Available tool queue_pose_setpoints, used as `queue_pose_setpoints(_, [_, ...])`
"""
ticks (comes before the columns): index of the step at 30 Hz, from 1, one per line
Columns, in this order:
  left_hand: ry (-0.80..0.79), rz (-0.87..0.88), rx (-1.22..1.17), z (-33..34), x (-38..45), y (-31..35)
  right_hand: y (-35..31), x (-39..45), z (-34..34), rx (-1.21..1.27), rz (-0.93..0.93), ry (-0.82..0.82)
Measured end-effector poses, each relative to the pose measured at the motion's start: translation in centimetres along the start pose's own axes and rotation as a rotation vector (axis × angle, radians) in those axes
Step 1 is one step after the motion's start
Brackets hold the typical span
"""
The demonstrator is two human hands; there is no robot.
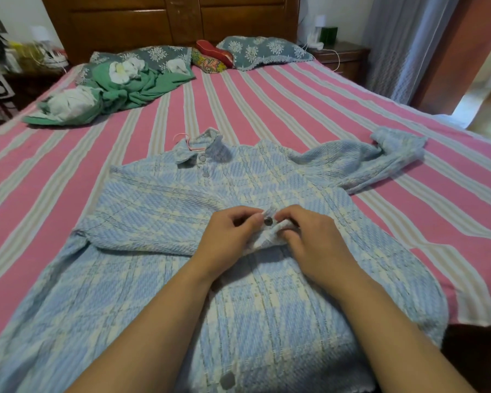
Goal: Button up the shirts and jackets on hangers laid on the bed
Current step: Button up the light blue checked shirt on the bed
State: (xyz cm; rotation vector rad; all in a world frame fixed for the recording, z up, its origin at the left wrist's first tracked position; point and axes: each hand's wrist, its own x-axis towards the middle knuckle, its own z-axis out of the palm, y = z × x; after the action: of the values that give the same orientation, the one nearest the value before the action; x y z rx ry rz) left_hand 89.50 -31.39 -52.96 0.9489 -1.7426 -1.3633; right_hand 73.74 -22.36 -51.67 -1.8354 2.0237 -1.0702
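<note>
Head view: dark round button [268, 221] is being pinched between both hands, left hand [227, 239] gripping light blue-and-white woven jacket [159, 211] placket, right hand [313, 239] gripping opposite edge.

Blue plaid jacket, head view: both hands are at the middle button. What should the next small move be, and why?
Probably push the middle button the rest of the way through its hole. The left hand and right hand both pinch the placket of the blue plaid jacket around it, with fabric bunched there. The two collar-side buttons look fastened; the lower button comes after.
</note>
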Motion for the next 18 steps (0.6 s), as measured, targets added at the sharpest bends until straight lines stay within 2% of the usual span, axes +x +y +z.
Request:
queue_pose_setpoints(8, [-0.053, -0.027, 0.007, -0.58, 0.15, -0.34, 0.76, 0.26, 0.48, -0.041, -0.067, 0.072])
queue_pose_setpoints(18, [-0.156, 0.029, 0.011, -0.32, -0.47, 0.02, 0.89, 0.11, 0.79, -0.055, -0.019, 0.101])
